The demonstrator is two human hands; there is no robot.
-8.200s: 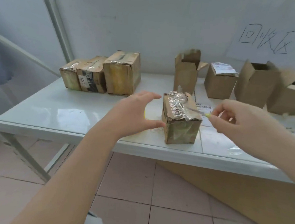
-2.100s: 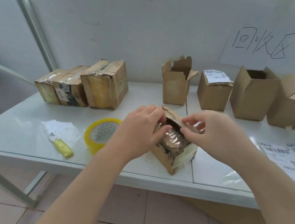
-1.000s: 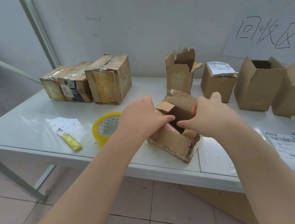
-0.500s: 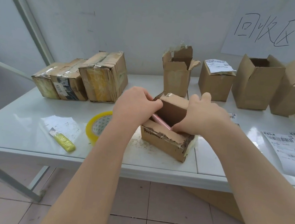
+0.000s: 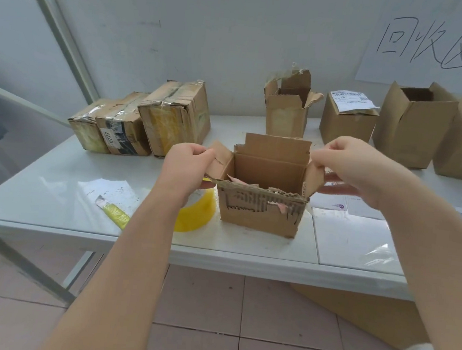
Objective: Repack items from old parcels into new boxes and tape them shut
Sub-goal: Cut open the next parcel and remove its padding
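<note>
Standing on the white desk (image 5: 41, 191) by a white wall (image 5: 208, 33), the torn box (image 5: 260, 213) opens upward, long axis left-right; left hand (image 5: 186, 165) and right hand (image 5: 348, 165) pinch its side flaps (image 5: 220, 161).

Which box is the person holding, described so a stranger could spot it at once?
On the white table, near its front edge, the box stands between the left hand and right hand, which pinch its side flaps apart. Unlike the boxes behind, its front face is torn to bare corrugation.

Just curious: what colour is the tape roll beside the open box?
Yellow; the tape roll shows best in the head view.
</note>
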